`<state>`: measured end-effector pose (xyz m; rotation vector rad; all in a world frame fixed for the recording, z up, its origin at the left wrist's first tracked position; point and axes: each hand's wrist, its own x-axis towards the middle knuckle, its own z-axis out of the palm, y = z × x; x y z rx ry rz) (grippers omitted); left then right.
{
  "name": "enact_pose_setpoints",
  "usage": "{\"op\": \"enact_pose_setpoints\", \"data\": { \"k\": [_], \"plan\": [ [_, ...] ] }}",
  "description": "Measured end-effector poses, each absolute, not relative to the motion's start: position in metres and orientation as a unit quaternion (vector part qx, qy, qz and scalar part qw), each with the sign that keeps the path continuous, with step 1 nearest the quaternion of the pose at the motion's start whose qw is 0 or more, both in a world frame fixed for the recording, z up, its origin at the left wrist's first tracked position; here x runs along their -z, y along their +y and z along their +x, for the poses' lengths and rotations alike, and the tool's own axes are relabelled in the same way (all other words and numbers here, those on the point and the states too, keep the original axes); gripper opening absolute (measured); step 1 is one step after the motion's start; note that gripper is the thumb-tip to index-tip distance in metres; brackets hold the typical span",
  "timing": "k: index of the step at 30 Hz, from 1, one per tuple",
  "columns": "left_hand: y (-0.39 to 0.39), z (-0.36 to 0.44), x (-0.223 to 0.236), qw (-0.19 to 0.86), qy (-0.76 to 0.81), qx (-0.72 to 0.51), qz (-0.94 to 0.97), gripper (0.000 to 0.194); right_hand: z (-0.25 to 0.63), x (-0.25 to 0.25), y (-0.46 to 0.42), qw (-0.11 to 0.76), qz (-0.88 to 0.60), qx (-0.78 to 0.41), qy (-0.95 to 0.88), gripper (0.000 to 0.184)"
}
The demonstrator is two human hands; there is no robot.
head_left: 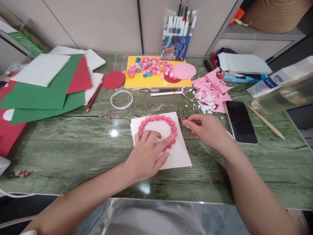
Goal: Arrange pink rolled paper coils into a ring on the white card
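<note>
A stack of white square paper (181,156) lies on the table in front of me. On it sits a ring of small pink rolled-paper discs (157,117). My left hand (146,153) rests over the lower left of the ring with its fingers apart. Its index fingertip touches a disc on the ring's right side, and the hand hides the lower left discs. Just right of the paper, my right hand (207,130) is raised with thumb and index finger pinched. Whatever is between those fingertips is too small to make out.
Behind the paper, a yellow sheet (137,83) carries loose pink, blue and yellow rolls. Pink paper scraps (212,85), a phone (241,122) and a wooden stick (266,122) lie right. A tape roll (121,99), red pencil (94,97) and green sheets (41,88) lie left.
</note>
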<state>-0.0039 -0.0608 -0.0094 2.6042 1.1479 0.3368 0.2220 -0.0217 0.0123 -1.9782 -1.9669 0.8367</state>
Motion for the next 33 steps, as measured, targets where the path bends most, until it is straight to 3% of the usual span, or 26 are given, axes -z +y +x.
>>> {"op": "enact_pose_setpoints", "data": {
  "k": [6, 33],
  "plan": [
    [-0.030, -0.025, -0.006, 0.051, 0.511, -0.226, 0.828, 0.036, 0.213, -0.009, -0.027, 0.058, -0.645, -0.353, -0.676, 0.038],
    [0.011, -0.061, 0.010, -0.046, 0.638, -0.042, 0.768, 0.029, 0.199, 0.005, -0.020, -0.014, -0.626, -0.340, -0.701, 0.037]
  ]
}}
